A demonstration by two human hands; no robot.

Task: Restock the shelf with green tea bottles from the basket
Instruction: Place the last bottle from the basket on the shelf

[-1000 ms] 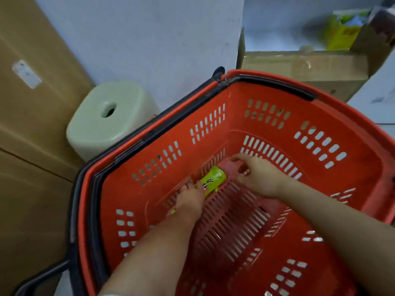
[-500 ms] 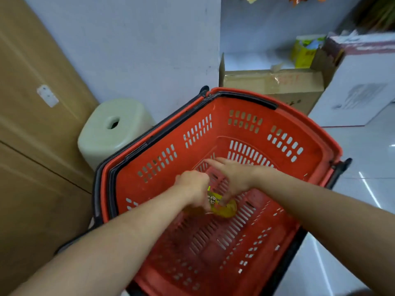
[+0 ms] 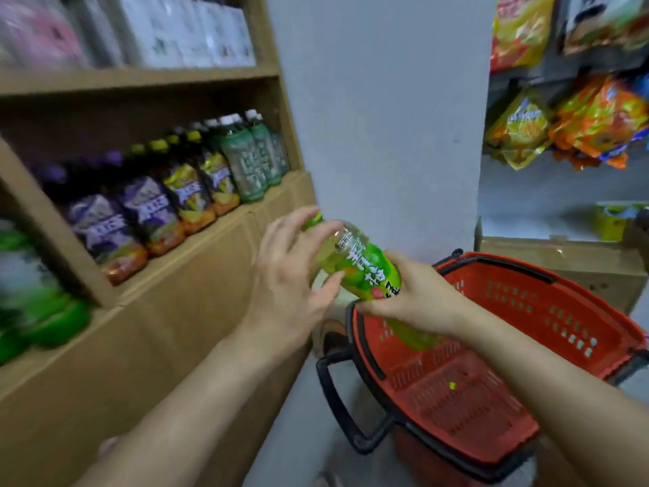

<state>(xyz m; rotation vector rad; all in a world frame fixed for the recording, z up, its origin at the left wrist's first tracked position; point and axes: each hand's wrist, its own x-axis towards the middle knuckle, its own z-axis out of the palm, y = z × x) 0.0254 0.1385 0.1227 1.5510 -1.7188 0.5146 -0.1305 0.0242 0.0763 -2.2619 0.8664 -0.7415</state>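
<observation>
A green tea bottle [image 3: 361, 268] with a bright green label is held tilted in mid-air, its cap end pointing up-left toward the wooden shelf [image 3: 196, 247]. My right hand [image 3: 414, 297] grips its lower body from the right. My left hand [image 3: 291, 275] touches its upper part, fingers spread around the neck. The red basket [image 3: 548, 311] sits on the floor below and to the right, its bottom bare apart from a small green scrap. Dark green-labelled bottles [image 3: 253, 159] stand at the right end of the shelf row.
Purple and yellow drink bottles [image 3: 147, 212] fill the shelf row to the left. A grey-white pillar [image 3: 379, 117] stands behind the hands. Snack bags [image 3: 569, 124] hang at upper right, above a cardboard box [image 3: 569, 261] behind the basket.
Both hands lifted the bottle out of the basket and carried it up and left. The view swung from the basket floor up to the shelf.
</observation>
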